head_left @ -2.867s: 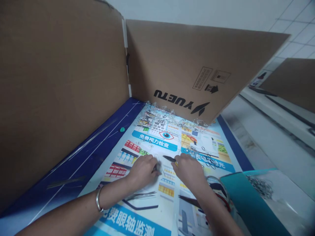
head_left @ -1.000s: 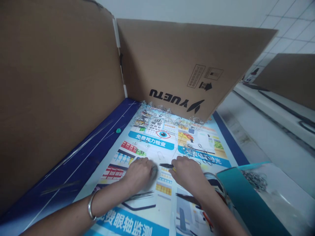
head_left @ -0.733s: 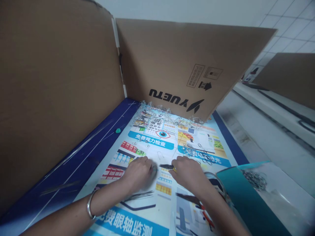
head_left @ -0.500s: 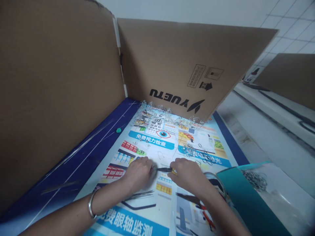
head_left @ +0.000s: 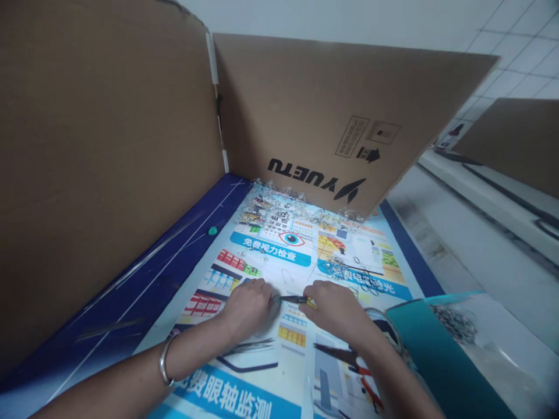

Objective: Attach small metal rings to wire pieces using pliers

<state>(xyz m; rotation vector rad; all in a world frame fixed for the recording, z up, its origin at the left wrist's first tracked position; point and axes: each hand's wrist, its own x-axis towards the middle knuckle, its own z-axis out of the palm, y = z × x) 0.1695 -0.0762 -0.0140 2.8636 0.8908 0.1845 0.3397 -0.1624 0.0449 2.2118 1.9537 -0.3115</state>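
Note:
My right hand (head_left: 334, 305) is closed round small pliers (head_left: 293, 299) with a yellow grip, their dark jaws pointing left. The jaw tips reach the fingertips of my left hand (head_left: 247, 307), which is closed in a pinch on a tiny piece too small to name. Both hands rest on a printed poster (head_left: 244, 396) that covers the table. A silver bangle (head_left: 165, 361) sits on my left wrist. A thin wire hook (head_left: 286, 273) lies on the poster just beyond the hands.
Brown cardboard walls (head_left: 314, 110) stand at the left and back. Clear small parts (head_left: 279, 195) are heaped along the back wall; dark rings (head_left: 362, 279) lie to the right. A teal tray (head_left: 437, 355) holds metal pieces (head_left: 454, 323). Red-handled pliers (head_left: 353, 364) and thin wires (head_left: 248, 347) lie near my wrists.
The pliers' tips have closed the small gap to my left fingertips. Both hands stay in place on the poster; the view shifted slightly.

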